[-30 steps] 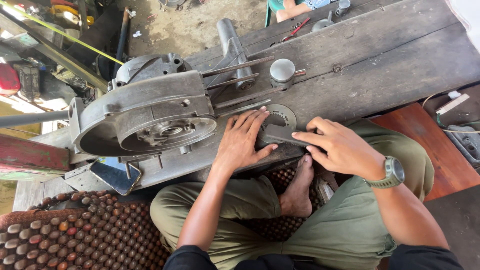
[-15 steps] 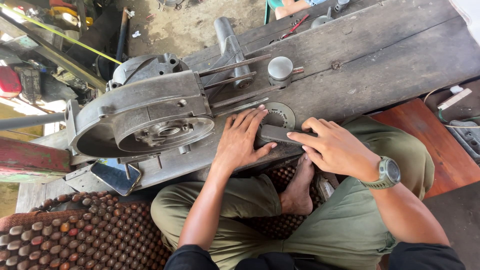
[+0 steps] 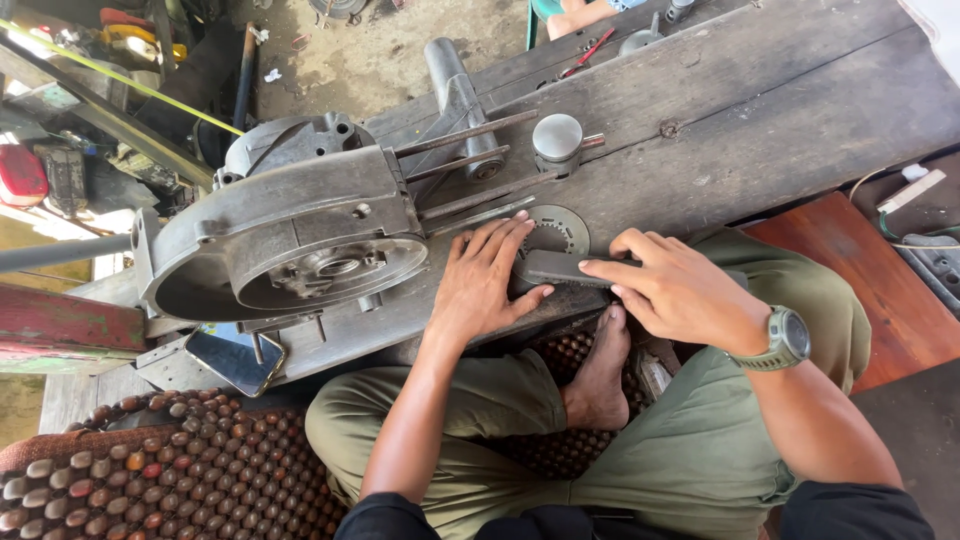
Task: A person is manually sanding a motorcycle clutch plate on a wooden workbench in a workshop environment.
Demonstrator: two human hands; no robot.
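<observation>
I'm pressing left hand [image 3: 487,283] flat, fingers spread, on toothed metal disc [image 3: 556,232]; right hand [image 3: 682,290] is pinching dark flat bar [image 3: 563,268] on plank surface [image 3: 760,110], beside engine casing [image 3: 290,235].

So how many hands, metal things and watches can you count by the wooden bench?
Hands: 2, the left hand and the right hand
Big grey engine casing: 1
Round toothed disc: 1
Dark flat bar: 1
Round metal cap: 1
Wristwatch: 1
Total: 7
</observation>
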